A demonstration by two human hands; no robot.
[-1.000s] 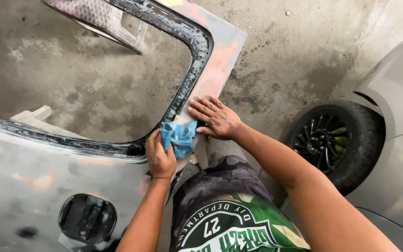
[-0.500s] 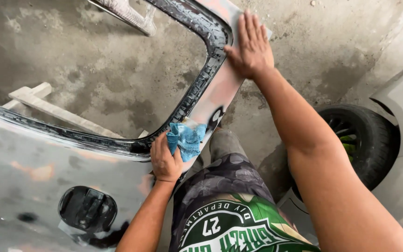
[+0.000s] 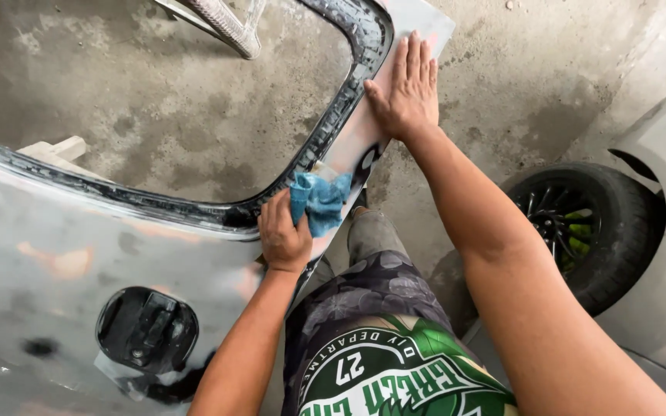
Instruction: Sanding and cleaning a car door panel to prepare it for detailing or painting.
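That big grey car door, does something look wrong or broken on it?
Yes. The car door panel has no window glass: bare concrete floor shows through its frame. Its grey surface is patchy with pinkish spots, and a round hole gapes low down. The left hand presses a blue cloth against it; the right hand lies flat on the frame.

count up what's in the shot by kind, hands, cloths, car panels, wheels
hands: 2, the left hand gripping the cloth and the right hand flat on the panel
blue cloth: 1
sanded grey car panel with a window opening: 1
black wheel on the car nearby: 1
total: 5
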